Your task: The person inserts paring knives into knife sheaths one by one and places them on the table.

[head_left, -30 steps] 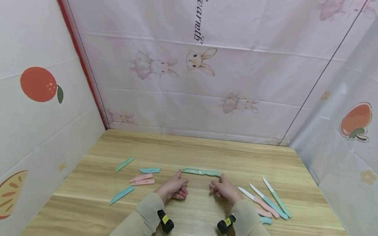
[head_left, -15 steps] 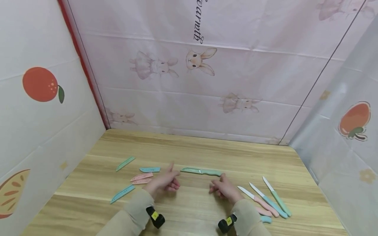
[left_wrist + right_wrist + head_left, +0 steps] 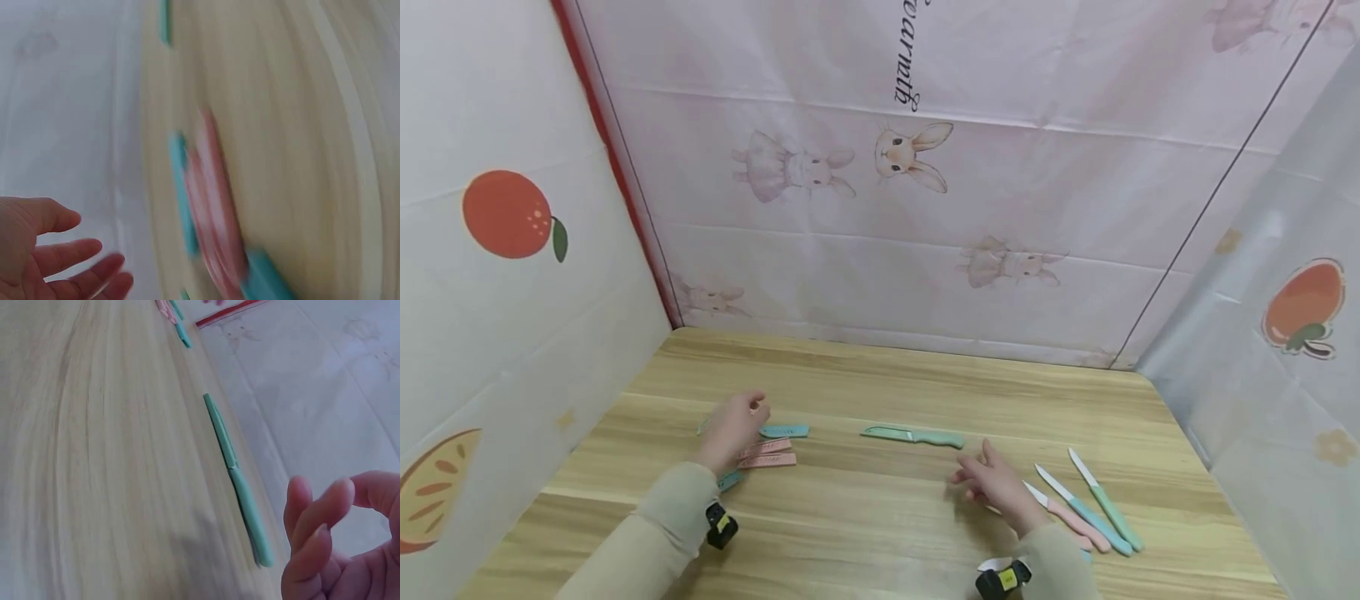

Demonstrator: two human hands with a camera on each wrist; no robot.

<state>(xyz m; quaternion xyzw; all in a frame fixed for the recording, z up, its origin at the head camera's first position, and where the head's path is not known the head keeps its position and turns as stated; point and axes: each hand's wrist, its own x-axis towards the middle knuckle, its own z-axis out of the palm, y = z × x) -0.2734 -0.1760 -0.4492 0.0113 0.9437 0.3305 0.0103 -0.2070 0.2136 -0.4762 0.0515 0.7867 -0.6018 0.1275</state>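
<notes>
A green paring knife (image 3: 912, 437), its blade in a green sheath, lies mid-table. Just right of its handle hovers my right hand (image 3: 992, 483), holding nothing, fingers loosely bent. My left hand (image 3: 733, 429) is over the sheaths at the left, also holding nothing, with fingers relaxed in the left wrist view. Around it lie a blue sheath (image 3: 786, 431), two pink sheaths (image 3: 771, 459) side by side and another blue sheath (image 3: 730, 481). The hand hides most of a green sheath. All of these look blurred in the left wrist view.
Unsheathed knives lie at the right: a green knife (image 3: 1107, 502), a blue knife (image 3: 1090, 517) and a pink knife (image 3: 1078, 522). More knives there are partly hidden by my right arm. Printed cloth walls (image 3: 865, 275) enclose the wooden table (image 3: 880, 533).
My left hand has left the sheathed green knife's tip and moved left over the sheaths. My right hand has come off the handle and shifted slightly right. The green knife stays put.
</notes>
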